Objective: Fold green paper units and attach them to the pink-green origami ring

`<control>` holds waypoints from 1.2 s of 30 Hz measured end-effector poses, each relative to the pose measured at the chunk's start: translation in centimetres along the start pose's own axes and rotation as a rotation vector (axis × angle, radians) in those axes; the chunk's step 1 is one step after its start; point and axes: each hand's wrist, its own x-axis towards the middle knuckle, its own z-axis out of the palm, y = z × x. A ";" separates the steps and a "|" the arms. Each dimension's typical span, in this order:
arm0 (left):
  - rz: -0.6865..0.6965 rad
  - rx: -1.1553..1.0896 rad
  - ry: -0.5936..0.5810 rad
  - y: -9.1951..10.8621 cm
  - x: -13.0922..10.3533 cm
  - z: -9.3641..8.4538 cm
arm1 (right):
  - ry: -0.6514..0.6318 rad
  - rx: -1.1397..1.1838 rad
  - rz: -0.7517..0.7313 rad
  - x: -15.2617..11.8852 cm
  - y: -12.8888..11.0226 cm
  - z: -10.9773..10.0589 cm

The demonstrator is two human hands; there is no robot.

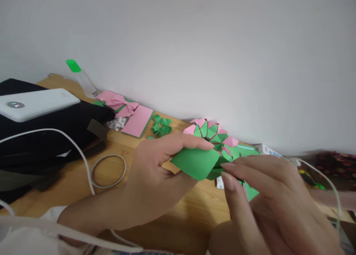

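A folded green paper piece [196,163] is held above the wooden table between both hands. My left hand [164,173] grips its left part, with the index finger along the top edge and the thumb hidden beneath. At its right end, the thumb and index finger of my right hand [267,195] pinch the narrow folded tip. Just behind the fingers lies a ring-shaped pink and green folded paper form [213,131]. Smaller green folded pieces [161,126] sit farther left on the table.
Pink paper sheets [138,120] and a green-capped bottle [85,80] stand by the wall. A white power bank [39,103] rests on a black bag [61,136] at left. White cables cross the left foreground, and another [330,188] runs at right.
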 end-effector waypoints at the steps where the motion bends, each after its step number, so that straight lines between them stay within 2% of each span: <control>1: 0.015 0.019 -0.007 0.0 0.0 0.1 | 0.016 0.006 0.043 -0.2 -0.1 0.2; 3: 0.043 0.048 -0.018 0.0 0.0 0.2 | 0.043 0.009 0.093 -0.4 -0.3 0.6; 12: 0.080 0.079 -0.029 -0.4 0.0 0.2 | 0.059 0.015 0.148 -0.7 -0.5 1.4; 21: -0.031 0.020 -0.031 -0.5 0.0 0.5 | 0.099 0.114 0.264 -1.1 -0.6 1.5; 27: -0.078 -0.046 -0.035 -0.7 0.2 0.3 | 0.092 0.095 0.218 -0.9 -0.6 1.5; 36: -0.069 -0.054 -0.040 -0.4 0.3 0.4 | 0.030 0.002 0.177 -0.9 -0.4 1.6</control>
